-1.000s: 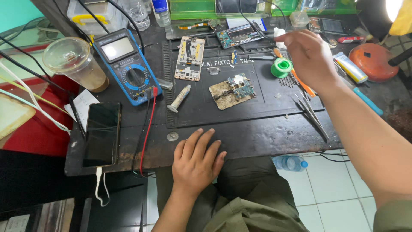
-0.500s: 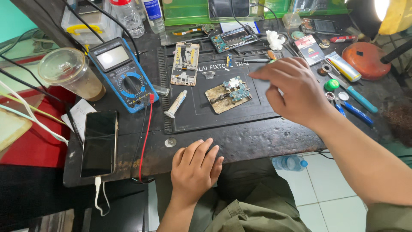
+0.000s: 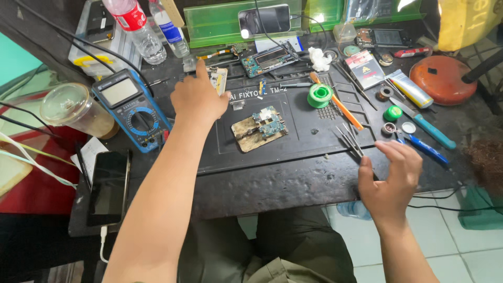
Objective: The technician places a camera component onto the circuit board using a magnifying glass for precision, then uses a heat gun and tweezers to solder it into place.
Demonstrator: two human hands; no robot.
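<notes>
Here, a dark work mat (image 3: 293, 152) covers a scuffed black bench (image 3: 293, 183), with pale floor tiles (image 3: 445, 246) showing below its front edge and green acrylic stands (image 3: 220, 23) along the back.

The left hand (image 3: 198, 97) reaches across to about eleven o'clock on the mat, index finger stretched out and the other fingers curled in, holding nothing. Its fingertip points at a small opened phone frame (image 3: 218, 79) lying just beside it; whether it actually touches is hard to tell. The right hand (image 3: 390, 181) hovers at five o'clock over the bench's front edge, fingers spread and empty, nearest the tweezers (image 3: 348, 140).

At the mat's centre sits a circuit board (image 3: 268, 121) clamped on a tan holder (image 3: 251, 135). A blue multimeter (image 3: 131, 107) lies at nine o'clock, with a lidded plastic cup (image 3: 73, 110) left of it and a black smartphone (image 3: 107, 186) at seven o'clock, a white cable plugged in. Two plastic bottles (image 3: 139, 31) stand at the back left. A green solder spool (image 3: 319, 95) and an orange-handled tool (image 3: 340, 107) lie at one o'clock, and a round red lamp base (image 3: 443, 78) at two o'clock. Two blue-handled tools (image 3: 427, 139) rest at the right. Another circuit board (image 3: 270, 60) lies at twelve o'clock.
</notes>
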